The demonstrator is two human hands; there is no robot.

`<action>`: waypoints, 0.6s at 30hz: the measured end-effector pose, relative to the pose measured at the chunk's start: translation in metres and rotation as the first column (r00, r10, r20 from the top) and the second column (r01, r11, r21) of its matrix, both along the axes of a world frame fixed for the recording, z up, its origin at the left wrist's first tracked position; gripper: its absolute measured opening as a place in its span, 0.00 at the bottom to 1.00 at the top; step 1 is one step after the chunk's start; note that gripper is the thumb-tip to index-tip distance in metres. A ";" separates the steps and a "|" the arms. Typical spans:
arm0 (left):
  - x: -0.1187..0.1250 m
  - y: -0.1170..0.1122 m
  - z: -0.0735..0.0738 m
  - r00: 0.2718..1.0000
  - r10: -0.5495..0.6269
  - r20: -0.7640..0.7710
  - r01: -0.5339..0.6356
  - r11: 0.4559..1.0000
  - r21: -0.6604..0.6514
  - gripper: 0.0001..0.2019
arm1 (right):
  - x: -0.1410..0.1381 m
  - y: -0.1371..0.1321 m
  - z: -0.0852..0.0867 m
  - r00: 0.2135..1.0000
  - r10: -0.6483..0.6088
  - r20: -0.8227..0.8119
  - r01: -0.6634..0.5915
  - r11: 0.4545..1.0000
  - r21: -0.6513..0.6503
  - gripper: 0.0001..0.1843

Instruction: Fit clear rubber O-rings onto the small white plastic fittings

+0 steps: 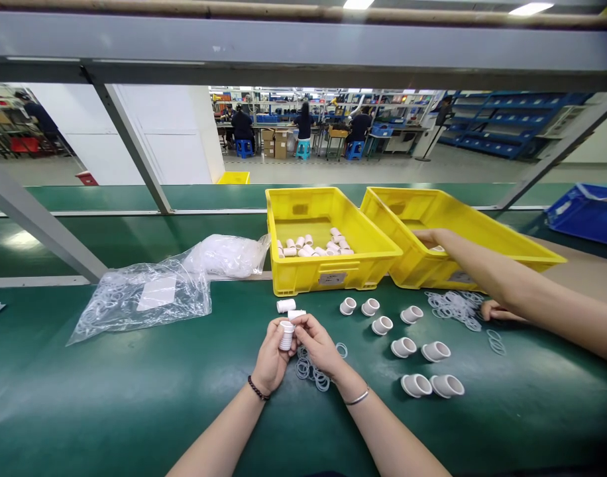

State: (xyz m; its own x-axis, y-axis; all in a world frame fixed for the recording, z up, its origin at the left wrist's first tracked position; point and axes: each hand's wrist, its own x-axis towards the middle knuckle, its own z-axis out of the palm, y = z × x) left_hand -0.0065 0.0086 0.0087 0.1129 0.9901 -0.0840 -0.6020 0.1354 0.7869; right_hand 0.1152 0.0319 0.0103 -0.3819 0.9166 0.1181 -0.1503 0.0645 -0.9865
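2 bins beyond hands, co-worker's arm over 1

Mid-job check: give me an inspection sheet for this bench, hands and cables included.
Surface: green bench top, showing light reflections.
Parts: white fitting in hand; two fittings lie just beyond, eight more sit to the right; loose rings nearby.
Clutter: clear plastic bags at left.
Hands: left hand grips the fitting; right hand is at its rim, contact unclear.
Cables: nothing seen.
Surroundings: yellow bins behind; a co-worker's arm extends into the right one.
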 end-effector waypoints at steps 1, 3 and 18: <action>-0.001 0.001 0.000 1.000 -0.002 0.028 0.002 1.000 -0.007 0.13 | 0.001 -0.001 0.001 1.000 -0.027 0.007 0.027 0.999 0.030 0.11; -0.003 0.003 -0.001 0.998 0.025 0.062 -0.024 1.000 -0.014 0.13 | 0.002 -0.003 0.004 0.988 -0.129 0.080 0.113 0.978 0.177 0.10; -0.009 0.003 -0.005 0.822 0.168 -0.544 -0.041 0.971 0.237 0.18 | 0.044 0.012 0.021 0.720 -0.647 0.252 0.392 0.679 0.621 0.15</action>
State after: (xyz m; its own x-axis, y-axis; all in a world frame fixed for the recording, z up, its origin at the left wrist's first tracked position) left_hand -0.0160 0.0114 0.0041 0.0041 0.9944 0.1052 -0.0537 -0.1048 0.9930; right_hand 0.1594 0.0435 0.0314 0.0170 0.8280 0.5604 0.4821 0.4842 -0.7301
